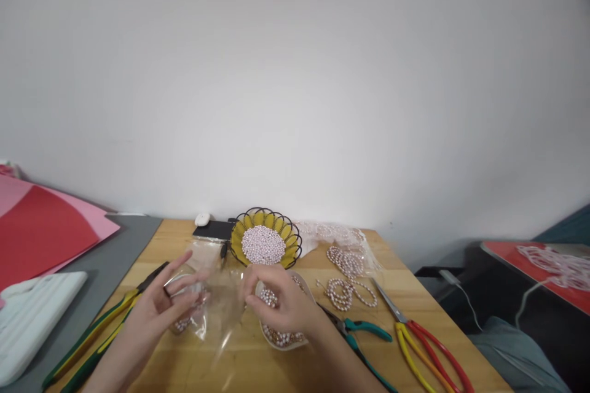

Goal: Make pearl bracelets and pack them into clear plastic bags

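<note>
My left hand (pixel 159 307) has its fingers spread, with a dark ring on one of them. Just behind those fingers sits a clear bag or cup of beads (pixel 182 323), partly hidden. My right hand (pixel 281 301) is closed in a pinch at the edge of a clear plastic bag (pixel 225 304), which stretches between the two hands. Under the right hand is a white bowl (pixel 302 344) of pink and brown beads, partly covered by it. Beyond stands a yellow basket with black wire loops (pixel 295 244), holding small pale pink beads (pixel 263 245).
To the right lie bead strands (pixel 341 293), teal-handled pliers (pixel 364 326) and red-and-yellow scissors (pixel 408 328). Green-and-yellow pliers (pixel 104 325) lie at the left, near a white plastic object (pixel 37 313) and red sheets (pixel 50 227). A wall rises behind the wooden table (pixel 216 371).
</note>
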Motion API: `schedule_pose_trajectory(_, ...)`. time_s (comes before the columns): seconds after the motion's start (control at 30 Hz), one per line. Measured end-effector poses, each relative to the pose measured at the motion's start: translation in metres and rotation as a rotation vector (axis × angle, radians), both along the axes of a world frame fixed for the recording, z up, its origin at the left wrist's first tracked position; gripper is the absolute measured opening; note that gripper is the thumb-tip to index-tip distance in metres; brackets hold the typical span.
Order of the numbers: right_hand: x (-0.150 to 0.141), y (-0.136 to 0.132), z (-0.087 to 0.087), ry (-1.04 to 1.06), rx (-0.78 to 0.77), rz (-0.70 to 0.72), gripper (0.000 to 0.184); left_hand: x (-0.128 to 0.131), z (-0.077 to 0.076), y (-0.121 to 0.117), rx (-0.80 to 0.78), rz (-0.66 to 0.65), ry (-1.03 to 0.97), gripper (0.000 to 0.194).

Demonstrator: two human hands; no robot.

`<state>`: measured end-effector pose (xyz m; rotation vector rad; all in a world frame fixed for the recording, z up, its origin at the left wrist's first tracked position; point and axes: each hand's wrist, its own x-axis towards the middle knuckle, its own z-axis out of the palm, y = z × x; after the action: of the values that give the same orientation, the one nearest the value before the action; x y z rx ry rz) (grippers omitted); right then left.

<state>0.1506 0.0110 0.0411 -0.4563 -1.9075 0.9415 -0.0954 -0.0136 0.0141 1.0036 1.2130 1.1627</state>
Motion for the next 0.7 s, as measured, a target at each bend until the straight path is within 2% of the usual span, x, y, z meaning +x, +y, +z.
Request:
schedule_pose_trajectory(0.07, 0.005, 0.002, 0.001, -0.001, 0.0, 0.03, 0.013, -0.001, -0.002, 0.007, 0.041, -0.092, 0.097, 0.083)
schedule_pose_trajectory(0.13, 0.006, 0.002, 0.0, -0.008, -0.006, 0.067, 0.012, 0.003, -0.003, 0.012, 0.123, -0.136, 0.225, 0.06)
schedule_pose_trajectory(0.2, 0.005, 0.0, -0.001, 0.016, -0.022, 0.089, 0.021, 0.01, -0.002, 0.015, 0.202, -0.156, 0.329, 0.04)
schedule_pose_trajectory(0.27, 0.0, -0.002, -0.004, 0.075, -0.085, 0.037, 0.035, 0.015, 0.002, 0.014, 0.249, -0.176, 0.393, 0.039)
schedule_pose_trajectory(0.3, -0.003, -0.003, -0.005, 0.108, -0.133, -0.024, 0.035, 0.017, 0.004, 0.012, 0.269, -0.171, 0.407, 0.039)
schedule_pose_trajectory(0.4, -0.01, -0.006, -0.008, 0.138, -0.273, -0.221, 0.006, 0.018, 0.008, 0.007, 0.302, -0.128, 0.414, 0.036)
schedule_pose_trajectory(0.47, -0.012, -0.005, -0.008, 0.079, -0.305, -0.286, 0.027, 0.017, 0.01, 0.005, 0.296, -0.129, 0.41, 0.037)
schedule_pose_trajectory(0.57, -0.012, -0.005, -0.007, -0.041, -0.237, -0.34, 0.012, 0.016, 0.011, 0.004, 0.28, -0.152, 0.409, 0.04)
schedule_pose_trajectory(0.6, -0.012, -0.005, -0.007, -0.058, -0.181, -0.352, 0.013, 0.016, 0.011, 0.004, 0.274, -0.147, 0.407, 0.041)
schedule_pose_trajectory(0.7, -0.011, -0.006, -0.006, -0.125, 0.143, -0.362, 0.015, 0.018, 0.011, 0.005, 0.243, -0.105, 0.378, 0.045)
